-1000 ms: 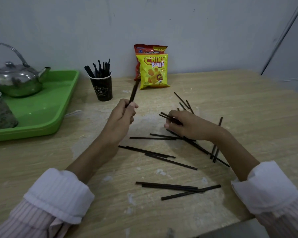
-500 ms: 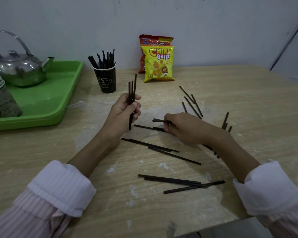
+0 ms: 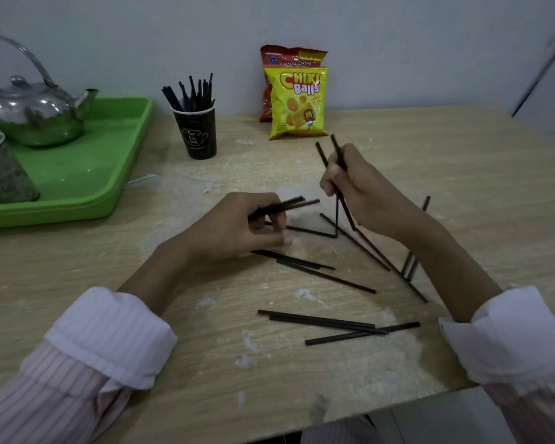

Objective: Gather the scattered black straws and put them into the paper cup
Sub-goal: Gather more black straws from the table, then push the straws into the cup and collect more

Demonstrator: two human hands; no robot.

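A black paper cup [image 3: 195,134] stands at the back of the wooden table [image 3: 462,174] with several black straws upright in it. My left hand [image 3: 237,229] is low over the table, closed around a small bundle of straws [image 3: 289,203] pointing right. My right hand [image 3: 356,190] is raised to its right, gripping a few straws [image 3: 326,155] held steeply, their lower ends touching the table. Several loose straws lie below both hands: a pair [image 3: 302,262] near the left hand, a trio [image 3: 337,326] closer to me, others [image 3: 409,267] by my right wrist.
A green tray [image 3: 87,174] at the left holds a steel kettle [image 3: 36,115] and a stack of cups [image 3: 0,168]. Two snack bags [image 3: 297,100] lean on the wall behind. The table's front edge [image 3: 382,410] runs near my right sleeve.
My left hand dropped from an upright hold to the table, its straws now pointing right. My right hand lifted off the table with straws and moved back and right.
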